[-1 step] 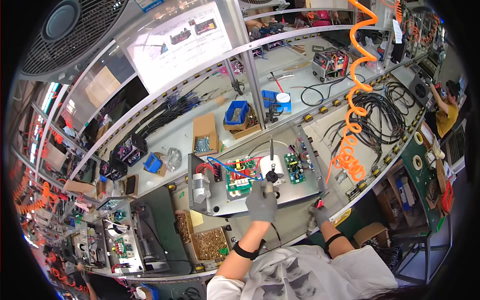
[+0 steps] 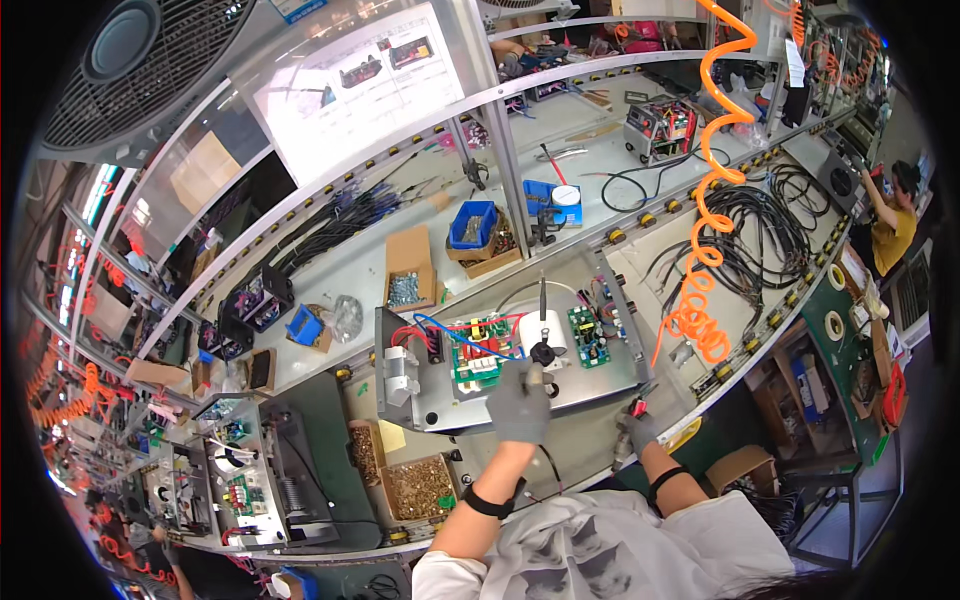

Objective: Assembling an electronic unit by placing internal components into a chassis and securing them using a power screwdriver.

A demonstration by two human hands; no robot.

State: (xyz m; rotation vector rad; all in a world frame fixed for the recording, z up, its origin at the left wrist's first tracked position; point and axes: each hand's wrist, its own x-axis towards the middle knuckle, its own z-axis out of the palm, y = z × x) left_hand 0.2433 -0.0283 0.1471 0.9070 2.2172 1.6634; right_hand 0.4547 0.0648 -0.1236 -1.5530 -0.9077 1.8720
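In front of me an open metal chassis (image 2: 590,387) holds a green circuit board (image 2: 478,372), a white cylindrical part (image 2: 545,328) and a smaller green board (image 2: 588,338). A thin black rod (image 2: 543,298) rises by the cylinder, with a black round piece (image 2: 542,354) at its front. My left hand (image 2: 520,405), in a grey glove, reaches over the chassis's front edge with fingers bent just below that black piece; what they pinch is hidden. Right of the chassis, my gloved right hand (image 2: 641,430) is closed around a greyish tool (image 2: 624,447) with a red part.
Cardboard boxes of brass-coloured screws (image 2: 420,488) stand left of my left forearm. Another opened chassis (image 2: 245,485) lies farther left. Behind are a box of screws (image 2: 404,290) and blue bins (image 2: 472,226). An orange coiled hose (image 2: 712,225) hangs at right, beside black cables (image 2: 755,235).
My left hand has shifted very slightly to the left at the chassis's front edge. My right hand looks unmoved.
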